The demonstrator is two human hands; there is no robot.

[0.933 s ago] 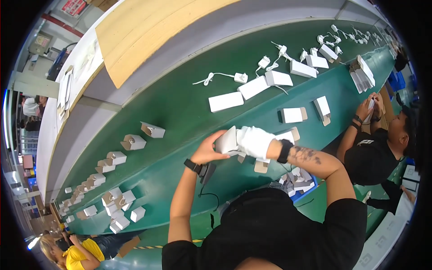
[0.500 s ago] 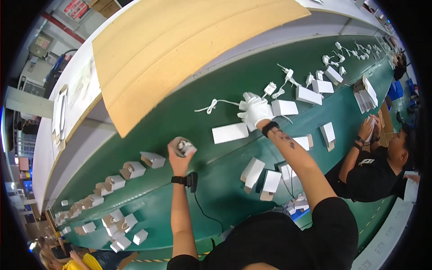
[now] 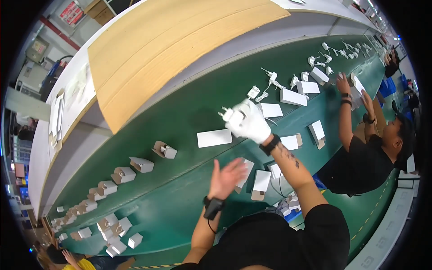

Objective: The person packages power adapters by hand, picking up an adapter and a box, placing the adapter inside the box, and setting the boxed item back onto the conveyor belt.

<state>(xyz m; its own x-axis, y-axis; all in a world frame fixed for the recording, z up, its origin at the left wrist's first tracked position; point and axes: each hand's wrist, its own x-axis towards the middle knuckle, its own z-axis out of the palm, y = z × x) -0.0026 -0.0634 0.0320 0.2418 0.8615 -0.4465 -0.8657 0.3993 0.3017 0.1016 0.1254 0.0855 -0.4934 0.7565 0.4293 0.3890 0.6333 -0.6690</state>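
Note:
My right hand, in a white glove, is closed around a white power adapter, whose plug prongs point away from the fingers. Below it a closed white box lies on the green bench. My bare left hand is open, fingers stretched to the right and slightly blurred. Its fingertips overlap a white box at the near side; whether they touch it I cannot tell. An open-flapped box with a white item inside stands farther left.
Several open boxes run in a row to the left along the green bench. Adapters with cables and white boxes lie at the far right. A cardboard sheet covers the shelf. A co-worker handles flat cartons on the right.
My left hand has let go of the open box, left standing on the bench, and moved right and nearer. My right hand has lifted an adapter and moved slightly left.

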